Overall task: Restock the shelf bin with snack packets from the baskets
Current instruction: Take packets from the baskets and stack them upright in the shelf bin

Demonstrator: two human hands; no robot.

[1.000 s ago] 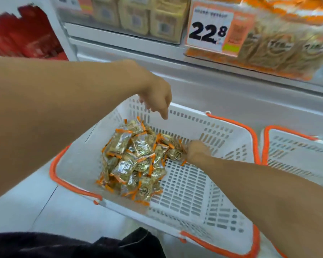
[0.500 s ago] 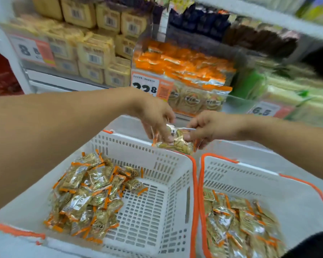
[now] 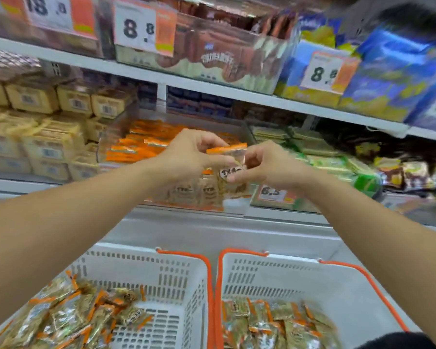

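Note:
Both hands hold one snack packet (image 3: 230,161), clear with an orange top strip, upright in front of the shelf bin (image 3: 141,144). My left hand (image 3: 191,152) pinches its left side and my right hand (image 3: 264,165) pinches its right side. The clear bin behind holds several orange-topped packets of the same kind. Two white baskets with orange rims sit below: the left basket (image 3: 146,268) and the right basket (image 3: 287,275), each with several loose packets in it.
Yellow boxed snacks (image 3: 43,137) fill the shelf to the bin's left and green packets (image 3: 337,165) lie to its right. Price tags hang on the upper shelf (image 3: 212,89). A white ledge (image 3: 212,230) runs between shelf and baskets.
My right hand took a packet from the left basket and both hands lifted it up to the shelf bin. The view swung upward from the basket to the shelves.

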